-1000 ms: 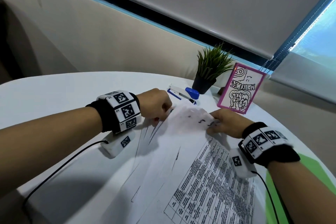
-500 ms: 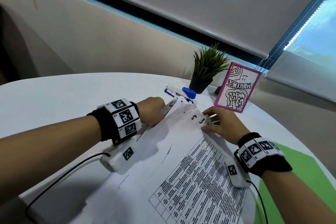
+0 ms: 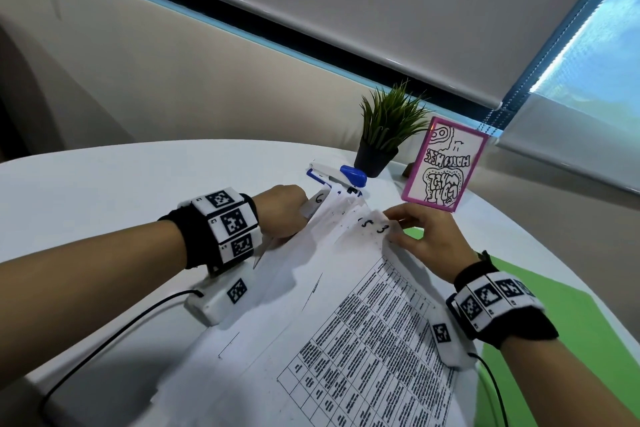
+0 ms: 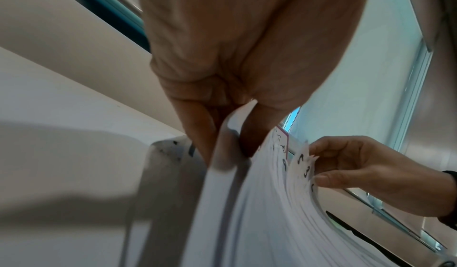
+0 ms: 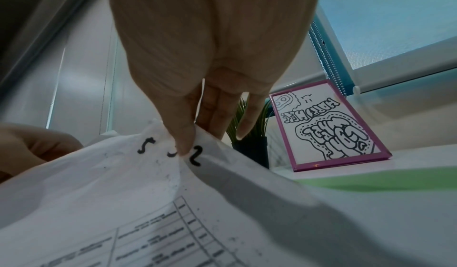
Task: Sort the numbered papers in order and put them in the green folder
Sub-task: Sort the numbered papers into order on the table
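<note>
A round white table (image 3: 104, 184) is standing below a blinded window, and the numbered papers (image 3: 346, 322) are fanning across it, the top sheet showing a printed table too small to read. The green folder (image 3: 540, 340) is lying flat under their right edge. The left hand (image 3: 280, 211) is pinching the corner marked "6"; the right hand (image 3: 426, 236) is pinching corners marked "5", "3" and "2". Beyond are sitting one blue-and-white stapler (image 3: 341, 178), one potted plant (image 3: 384, 132) and one pink-framed doodle card (image 3: 446, 166), its lettering unreadable.

White papers (image 3: 311, 305) (black numerals), green folder (image 3: 540, 322), pink-framed card (image 3: 445, 165)
</note>
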Demonstrator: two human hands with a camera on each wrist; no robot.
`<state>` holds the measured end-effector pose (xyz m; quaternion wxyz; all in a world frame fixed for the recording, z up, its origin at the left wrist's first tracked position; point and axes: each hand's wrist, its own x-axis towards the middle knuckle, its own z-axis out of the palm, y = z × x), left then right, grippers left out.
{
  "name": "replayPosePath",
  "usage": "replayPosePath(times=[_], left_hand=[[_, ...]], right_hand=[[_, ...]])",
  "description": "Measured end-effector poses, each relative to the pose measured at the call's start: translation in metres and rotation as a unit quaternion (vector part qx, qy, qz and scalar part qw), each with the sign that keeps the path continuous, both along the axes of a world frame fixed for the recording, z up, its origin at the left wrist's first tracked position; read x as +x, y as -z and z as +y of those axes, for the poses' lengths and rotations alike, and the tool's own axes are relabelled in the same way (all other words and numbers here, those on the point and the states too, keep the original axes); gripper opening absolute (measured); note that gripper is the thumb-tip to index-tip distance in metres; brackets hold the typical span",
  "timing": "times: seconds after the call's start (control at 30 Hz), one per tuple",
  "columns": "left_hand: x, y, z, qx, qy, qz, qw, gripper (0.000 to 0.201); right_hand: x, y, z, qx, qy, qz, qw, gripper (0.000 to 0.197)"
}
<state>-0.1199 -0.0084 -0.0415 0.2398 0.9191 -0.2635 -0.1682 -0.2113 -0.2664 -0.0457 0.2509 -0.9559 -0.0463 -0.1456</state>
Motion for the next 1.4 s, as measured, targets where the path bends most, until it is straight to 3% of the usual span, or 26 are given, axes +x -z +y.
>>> replayPosePath(times=[0.13, 0.3, 0.43, 0.6, 0.9, 1.1, 1.23, 1.4], left_hand=[[-0.002, -0.001, 0.001, 0.0, -0.001, 0.007, 1.0, 0.04], [-0.003, -0.003, -0.001, 0.004, 0.001, 0.011, 1.0, 0.036], [-0.001, -0.002, 0.0, 0.004, 0.002, 0.017, 1.0, 0.035], [-0.002, -0.003, 0.0, 0.007, 0.002, 0.012, 1.0, 0.034], [-0.002, -0.006, 0.001, -0.002, 0.006, 0.002, 1.0, 0.024], [-0.003, -0.006, 0.002, 0.004, 0.005, 0.004, 1.0, 0.024], [-0.003, -0.007, 0.002, 0.008, 0.007, 0.004, 1.0, 0.022], [-0.004, -0.007, 0.001, 0.013, 0.011, 0.005, 1.0, 0.022]], right_hand=[[0.0, -0.001, 0.002, -0.007, -0.062, 0.006, 0.998, 0.052], [0.001, -0.001, 0.004, -0.096, -0.084, 0.001, 0.992, 0.058], [0.0, -0.002, 0.005, -0.096, -0.081, -0.02, 0.992, 0.049], [0.0, -0.002, 0.0, -0.082, -0.069, -0.051, 0.993, 0.016], [-0.007, -0.007, 0.005, 0.004, -0.043, -0.054, 0.998, 0.014], [-0.006, -0.005, -0.001, -0.037, -0.056, -0.085, 0.994, 0.011], [-0.007, -0.005, -0.001, -0.038, -0.052, -0.037, 0.997, 0.007], [-0.009, -0.006, 0.01, 0.091, -0.027, 0.049, 0.994, 0.018]])
